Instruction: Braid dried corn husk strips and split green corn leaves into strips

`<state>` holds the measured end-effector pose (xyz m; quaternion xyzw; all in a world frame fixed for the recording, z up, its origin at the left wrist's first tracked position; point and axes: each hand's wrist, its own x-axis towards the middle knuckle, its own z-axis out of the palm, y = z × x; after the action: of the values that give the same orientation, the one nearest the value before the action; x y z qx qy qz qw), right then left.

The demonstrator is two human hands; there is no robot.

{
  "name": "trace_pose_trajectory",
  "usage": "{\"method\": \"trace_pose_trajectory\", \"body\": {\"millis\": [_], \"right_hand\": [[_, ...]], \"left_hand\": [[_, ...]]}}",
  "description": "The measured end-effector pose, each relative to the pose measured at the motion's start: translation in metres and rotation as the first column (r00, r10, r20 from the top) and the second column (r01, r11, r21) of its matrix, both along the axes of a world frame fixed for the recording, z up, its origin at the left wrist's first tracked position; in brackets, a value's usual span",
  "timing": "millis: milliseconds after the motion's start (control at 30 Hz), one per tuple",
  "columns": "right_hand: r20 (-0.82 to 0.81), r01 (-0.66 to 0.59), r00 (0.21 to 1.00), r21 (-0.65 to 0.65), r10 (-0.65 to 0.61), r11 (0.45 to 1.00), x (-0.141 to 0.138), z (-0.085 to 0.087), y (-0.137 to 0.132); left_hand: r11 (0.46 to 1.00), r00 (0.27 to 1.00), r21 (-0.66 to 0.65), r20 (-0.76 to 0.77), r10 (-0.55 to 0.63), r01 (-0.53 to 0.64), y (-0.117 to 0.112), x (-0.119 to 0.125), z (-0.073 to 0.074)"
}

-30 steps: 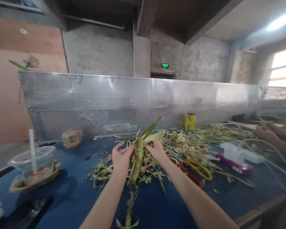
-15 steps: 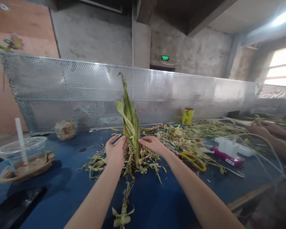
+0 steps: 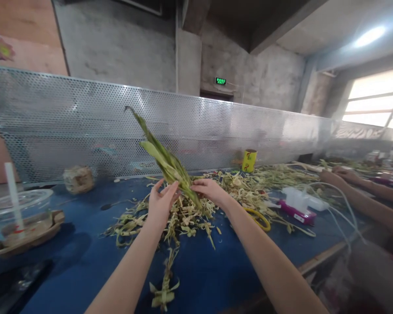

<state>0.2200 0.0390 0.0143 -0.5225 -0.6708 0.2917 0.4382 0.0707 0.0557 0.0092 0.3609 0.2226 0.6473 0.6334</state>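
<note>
Husk bundle (image 3: 166, 165) seems light and floppy, so we clamp left hand (image 3: 160, 205) and right hand (image 3: 210, 192) around its stiffer base.

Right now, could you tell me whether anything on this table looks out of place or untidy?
Leaf scraps are strewn across the blue table, and the yellow-handled scissors lie partly buried among them right of the right hand, which grips a green leaf bundle; they are easy to overlook.

Left hand (image 3: 161, 204) spread, right hand (image 3: 210, 192) pinched closed, nearly touching.
</note>
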Motion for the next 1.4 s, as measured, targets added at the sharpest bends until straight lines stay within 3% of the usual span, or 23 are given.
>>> {"method": "trace_pose_trajectory", "body": {"millis": [100, 200, 300, 400, 500, 633, 833, 1133, 1267, 1300, 1333, 1400], "right_hand": [[0.159, 0.011, 0.987, -0.042, -0.004, 0.999, 0.005, 0.011, -0.004], [0.342, 0.118, 0.934, -0.019, -0.104, 0.993, 0.012, 0.017, -0.015], [0.508, 0.289, 0.815, 0.061, -0.279, 0.955, 0.032, 0.015, -0.038], [0.660, 0.477, 0.629, 0.089, -0.410, 0.874, 0.060, 0.001, -0.072], [0.784, 0.603, 0.477, 0.036, -0.397, 0.797, 0.080, -0.021, -0.104], [0.861, 0.655, 0.393, -0.014, -0.324, 0.756, 0.085, -0.042, -0.124], [0.906, 0.692, 0.303, 0.005, -0.297, 0.722, 0.076, -0.041, -0.116], [0.890, 0.733, 0.284, 0.038, -0.357, 0.679, 0.076, -0.035, -0.107], [0.859, 0.690, 0.266, 0.147, -0.437, 0.708, 0.048, -0.017, -0.105], [0.834, 0.646, 0.291, 0.190, -0.469, 0.739, 0.035, -0.011, -0.101], [0.748, 0.564, 0.401, 0.253, -0.528, 0.786, 0.021, -0.006, -0.096], [0.564, 0.472, 0.603, 0.318, -0.564, 0.822, -0.008, 0.001, -0.082]], "left_hand": [[0.997, 0.996, -0.005, -0.040, -0.083, 0.082, -0.002, 0.000, -0.003], [0.998, 0.997, -0.045, -0.055, -0.050, 0.048, -0.001, 0.000, -0.007], [0.996, 0.998, -0.090, -0.059, 0.017, -0.022, 0.000, 0.000, -0.008], [0.988, 0.996, -0.128, -0.053, 0.076, -0.082, 0.001, 0.001, -0.006], [0.985, 0.995, -0.144, -0.043, 0.094, -0.100, -0.001, 0.002, -0.004], [0.990, 0.998, -0.125, -0.024, 0.059, -0.061, -0.006, 0.004, -0.003], [0.996, 1.000, -0.084, 0.018, 0.006, -0.004, -0.009, 0.001, -0.003], [0.997, 0.999, -0.076, 0.049, 0.011, -0.007, -0.004, -0.001, -0.006], [0.995, 0.998, -0.098, 0.039, 0.041, -0.037, -0.006, 0.002, -0.008], [0.994, 0.998, -0.103, 0.033, 0.047, -0.044, -0.007, 0.003, -0.008], [0.993, 0.998, -0.106, 0.027, 0.052, -0.048, -0.009, 0.004, -0.008], [0.994, 0.999, -0.102, 0.021, 0.045, -0.042, -0.012, 0.006, -0.008]]}}
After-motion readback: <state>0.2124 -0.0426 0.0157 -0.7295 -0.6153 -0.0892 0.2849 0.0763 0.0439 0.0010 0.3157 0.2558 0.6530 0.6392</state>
